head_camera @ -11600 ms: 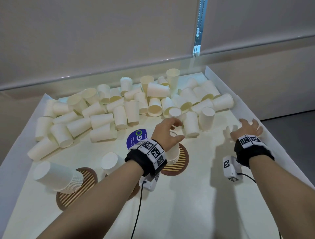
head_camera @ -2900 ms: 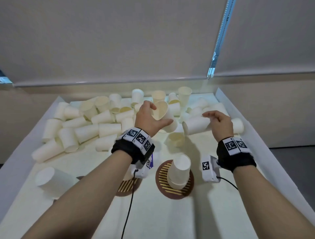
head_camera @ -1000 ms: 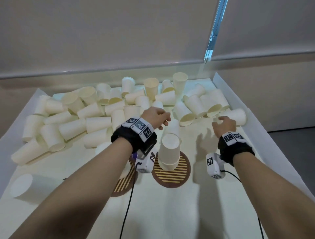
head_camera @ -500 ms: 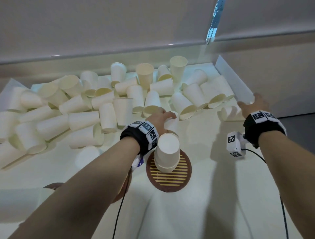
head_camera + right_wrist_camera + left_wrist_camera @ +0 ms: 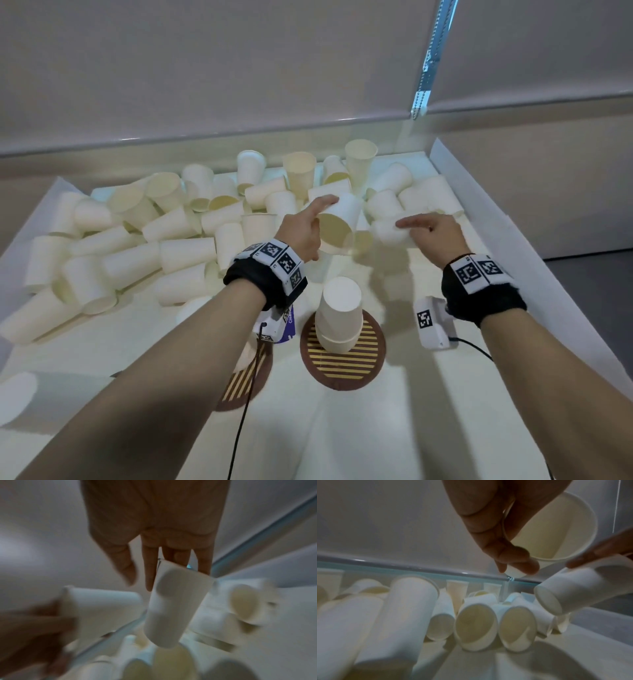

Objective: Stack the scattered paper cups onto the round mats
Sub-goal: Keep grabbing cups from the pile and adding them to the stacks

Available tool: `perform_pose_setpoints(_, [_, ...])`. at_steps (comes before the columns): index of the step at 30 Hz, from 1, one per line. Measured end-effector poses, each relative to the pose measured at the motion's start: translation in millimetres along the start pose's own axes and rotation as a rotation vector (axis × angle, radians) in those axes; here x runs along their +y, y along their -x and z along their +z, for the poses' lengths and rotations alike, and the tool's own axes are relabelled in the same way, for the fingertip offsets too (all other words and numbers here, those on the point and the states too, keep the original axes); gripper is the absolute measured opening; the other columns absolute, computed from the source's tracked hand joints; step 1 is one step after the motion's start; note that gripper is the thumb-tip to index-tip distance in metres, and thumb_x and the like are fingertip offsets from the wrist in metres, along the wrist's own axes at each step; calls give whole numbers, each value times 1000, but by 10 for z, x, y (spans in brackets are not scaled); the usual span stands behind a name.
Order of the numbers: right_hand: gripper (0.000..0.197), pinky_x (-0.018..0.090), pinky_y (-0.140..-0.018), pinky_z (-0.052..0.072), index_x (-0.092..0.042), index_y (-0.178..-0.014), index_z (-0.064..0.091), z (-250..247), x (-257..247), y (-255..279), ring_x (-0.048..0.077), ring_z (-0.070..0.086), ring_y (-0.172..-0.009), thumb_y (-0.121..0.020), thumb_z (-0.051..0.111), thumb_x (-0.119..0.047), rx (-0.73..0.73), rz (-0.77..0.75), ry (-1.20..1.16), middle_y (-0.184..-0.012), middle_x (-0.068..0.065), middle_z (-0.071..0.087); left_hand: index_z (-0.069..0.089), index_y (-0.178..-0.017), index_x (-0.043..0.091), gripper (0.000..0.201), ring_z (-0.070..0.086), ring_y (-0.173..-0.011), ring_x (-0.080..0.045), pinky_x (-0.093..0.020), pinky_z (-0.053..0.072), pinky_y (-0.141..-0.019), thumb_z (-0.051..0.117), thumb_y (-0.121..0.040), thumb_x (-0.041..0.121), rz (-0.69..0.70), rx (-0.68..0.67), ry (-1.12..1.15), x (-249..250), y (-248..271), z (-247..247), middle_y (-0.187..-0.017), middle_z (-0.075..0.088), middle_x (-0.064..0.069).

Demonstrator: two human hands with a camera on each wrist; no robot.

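**Two cups lifted, one stack waiting**

The left hand [image 5: 301, 233] grips a paper cup [image 5: 337, 226] by its wall, mouth facing near; the right hand [image 5: 433, 231] holds a second cup [image 5: 390, 231] with loosely curled fingers, base pointing left. Just near of both, an upside-down stack [image 5: 337, 313] stands on the striped round mat [image 5: 342, 353]. Each cup probably needs turning mouth-down and lowering squarely over the stack. The scattered pile [image 5: 171, 226] covers the far counter [image 5: 394, 428].

Two round mats [image 5: 342, 356] show — one half hidden; two hands [image 5: 301, 233], each holding one cup [image 5: 337, 222]; loose cups too many to count.
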State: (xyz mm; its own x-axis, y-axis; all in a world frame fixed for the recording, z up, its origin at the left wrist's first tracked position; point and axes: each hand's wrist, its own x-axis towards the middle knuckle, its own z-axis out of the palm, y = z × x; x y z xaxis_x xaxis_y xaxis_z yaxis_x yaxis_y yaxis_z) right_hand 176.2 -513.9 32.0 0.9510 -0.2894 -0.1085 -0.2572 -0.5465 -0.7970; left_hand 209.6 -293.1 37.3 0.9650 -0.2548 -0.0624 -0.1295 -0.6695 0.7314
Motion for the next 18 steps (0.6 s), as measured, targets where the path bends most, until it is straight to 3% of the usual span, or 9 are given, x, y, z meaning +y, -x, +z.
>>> perform_pose_setpoints(1, [24,15,-94,35,-21,-104,70,20,-150,83,21,48,-126,-85,58,-11,-66,-37,-18,-134,11,55,41,-136,39,50,60,-56,-22,-6,41,-42,24,-98,9,14,10,16,66,30,-58,-67,54,-5])
perform_pose_setpoints(3, [42,11,-95,27,-18,-119,65,36,-445,235,15,38,-136,-79,72,-25,-138,-124,-11,-146,10,40,39,-135,41,51,61,-59,-20,-14,49,-56,26,-98,9,50,26,54,198,101,-185,-85,60,-10])
perform_pose_setpoints(5, [58,13,-97,24,-18,-130,57,31,-685,345,13,32,-139,-76,75,-29,-124,-197,49,-151,8,32,39,-135,42,54,61,-65,-23,-25,52,-64,28,-96,6,84,41,115,296,181,-321,-101,61,-13])
perform_pose_setpoints(8, [65,17,-95,27,-17,-140,45,-44,-940,512,17,32,-138,-80,70,-22,-122,-272,70,-152,5,28,34,-138,42,59,63,-76,-24,-28,53,-71,39,-92,5,153,29,197,402,326,-496,-124,55,-11])
perform_pose_setpoints(11, [66,25,-92,39,-14,-139,43,-60,-1076,670,23,43,-123,-79,69,-24,-179,-384,98,-129,9,35,23,-141,45,82,59,-101,-23,-33,53,-83,67,-74,25,185,-57,293,480,500,-587,-133,41,0])
perform_pose_setpoints(14, [53,25,-89,39,-11,-136,47,-4,-1118,749,17,43,-98,-85,62,-17,-64,-526,162,-103,2,31,25,-134,50,84,59,-106,-18,-32,55,-77,69,-62,49,92,-109,533,570,603,-623,-129,45,2])
perform_pose_setpoints(16, [45,27,-91,38,-11,-134,49,11,-1119,790,14,38,-94,-89,54,-8,-7,-574,178,-100,2,33,32,-131,46,64,62,-99,-17,-32,54,-72,61,-75,59,-5,-72,686,657,659,-657,-123,51,3])
perform_pose_setpoints(18, [47,19,-85,34,-13,-133,52,11,-1131,855,14,39,-92,-88,50,-1,-13,-597,171,-96,-1,36,34,-133,36,52,62,-98,-20,-37,56,-76,50,-87,57,-101,44,750,697,674,-678,-122,54,-2])
